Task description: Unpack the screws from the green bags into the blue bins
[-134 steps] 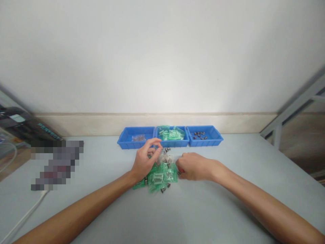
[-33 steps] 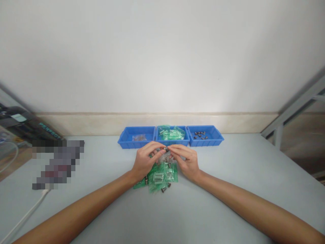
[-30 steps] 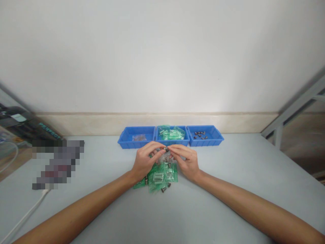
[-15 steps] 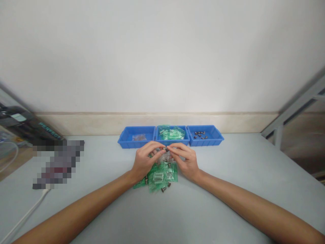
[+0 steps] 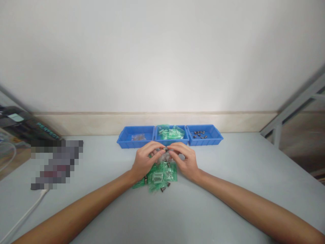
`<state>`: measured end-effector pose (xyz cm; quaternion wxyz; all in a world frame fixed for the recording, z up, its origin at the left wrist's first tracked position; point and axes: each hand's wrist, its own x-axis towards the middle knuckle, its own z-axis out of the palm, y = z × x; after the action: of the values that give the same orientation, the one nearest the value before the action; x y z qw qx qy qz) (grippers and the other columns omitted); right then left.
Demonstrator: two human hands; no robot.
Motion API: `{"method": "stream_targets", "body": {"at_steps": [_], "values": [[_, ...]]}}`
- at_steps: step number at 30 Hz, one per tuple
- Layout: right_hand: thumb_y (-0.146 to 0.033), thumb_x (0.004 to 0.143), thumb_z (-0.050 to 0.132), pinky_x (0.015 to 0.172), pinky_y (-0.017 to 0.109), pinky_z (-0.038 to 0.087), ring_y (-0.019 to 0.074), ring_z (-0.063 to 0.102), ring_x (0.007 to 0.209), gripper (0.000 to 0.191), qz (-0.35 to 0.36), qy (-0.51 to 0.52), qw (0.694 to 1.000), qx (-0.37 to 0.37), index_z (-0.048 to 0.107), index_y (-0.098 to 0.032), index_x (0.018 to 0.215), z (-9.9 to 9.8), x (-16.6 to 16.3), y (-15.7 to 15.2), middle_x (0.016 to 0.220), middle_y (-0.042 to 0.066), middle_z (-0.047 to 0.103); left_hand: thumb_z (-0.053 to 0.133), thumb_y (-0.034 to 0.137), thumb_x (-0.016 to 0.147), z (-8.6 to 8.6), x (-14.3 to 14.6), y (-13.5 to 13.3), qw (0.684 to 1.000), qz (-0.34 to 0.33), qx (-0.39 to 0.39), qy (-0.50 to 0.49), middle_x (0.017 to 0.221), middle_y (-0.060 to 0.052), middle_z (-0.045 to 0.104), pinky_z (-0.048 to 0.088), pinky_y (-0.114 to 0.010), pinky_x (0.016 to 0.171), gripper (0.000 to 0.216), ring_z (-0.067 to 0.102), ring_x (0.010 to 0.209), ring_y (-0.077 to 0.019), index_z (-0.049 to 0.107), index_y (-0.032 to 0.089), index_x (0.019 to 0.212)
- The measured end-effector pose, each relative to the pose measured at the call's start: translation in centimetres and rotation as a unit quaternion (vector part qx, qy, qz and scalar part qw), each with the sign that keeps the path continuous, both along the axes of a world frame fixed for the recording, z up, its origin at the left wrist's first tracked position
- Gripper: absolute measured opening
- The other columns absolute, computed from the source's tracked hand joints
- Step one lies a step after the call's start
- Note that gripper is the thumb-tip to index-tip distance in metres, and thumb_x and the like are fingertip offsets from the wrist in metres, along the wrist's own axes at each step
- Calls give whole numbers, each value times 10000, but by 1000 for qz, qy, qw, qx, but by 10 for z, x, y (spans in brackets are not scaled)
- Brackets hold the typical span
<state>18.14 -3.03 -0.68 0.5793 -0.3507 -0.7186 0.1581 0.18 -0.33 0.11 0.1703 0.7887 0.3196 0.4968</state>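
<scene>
My left hand [image 5: 145, 161] and my right hand [image 5: 185, 159] meet fingertip to fingertip above a heap of small green plastic bags [image 5: 159, 176] with little metal parts in them. Both hands pinch one small metal part [image 5: 166, 149] between them, with a clear bag just below it. A few loose metal pieces [image 5: 163, 188] lie at the heap's near edge. Behind the hands stand three blue trays side by side: the left tray [image 5: 127, 139] holds a clear bag, the middle tray [image 5: 159, 141] holds green bags, the right tray [image 5: 215, 137] holds several dark small parts.
The grey table [image 5: 177, 217] runs back to a beige ledge and a white wall. At the far left lie a dark box [image 5: 30, 130], a blurred-out object [image 5: 56, 162] and a white cable [image 5: 22, 217]. A grey metal frame [image 5: 291, 112] stands at the right.
My right hand has come from the heap's right side up to my left hand's fingertips. Over the last second the fingers only shift slightly on the small part.
</scene>
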Motion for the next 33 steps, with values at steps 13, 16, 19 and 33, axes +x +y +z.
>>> {"method": "stream_targets", "body": {"at_steps": [13, 16, 19, 33], "values": [[-261, 885, 615, 697, 286, 529, 164, 631, 736, 86, -23, -9, 999, -28, 672, -201, 907, -3, -2, 3, 855, 51, 684, 589, 304, 894, 2, 1, -1, 1000, -16, -8, 10, 808, -23, 674, 479, -204, 518, 164, 532, 467, -66, 677, 167, 873], [-260, 882, 618, 702, 286, 521, 165, 625, 740, 79, -25, -16, 999, -29, 665, -198, 891, -3, -2, 3, 835, 44, 677, 586, 303, 895, 3, 1, -1, 1000, -19, -12, 6, 818, -29, 675, 481, -203, 514, 168, 538, 477, -69, 679, 164, 875], [-266, 886, 617, 686, 273, 513, 159, 614, 736, 77, -26, -16, 999, -32, 653, -198, 877, -3, -2, 3, 812, 35, 661, 577, 304, 902, 3, 1, -1, 999, -27, -18, 5, 831, -30, 674, 481, -200, 506, 172, 537, 482, -68, 684, 169, 892], [-232, 880, 613, 633, 244, 480, 144, 592, 698, 77, -25, -1, 999, -29, 639, -183, 826, -2, -3, 2, 762, 19, 632, 643, 279, 868, 0, 1, -1, 1000, -13, 18, 7, 849, -28, 684, 492, -205, 552, 138, 569, 555, -86, 681, 187, 964]]}}
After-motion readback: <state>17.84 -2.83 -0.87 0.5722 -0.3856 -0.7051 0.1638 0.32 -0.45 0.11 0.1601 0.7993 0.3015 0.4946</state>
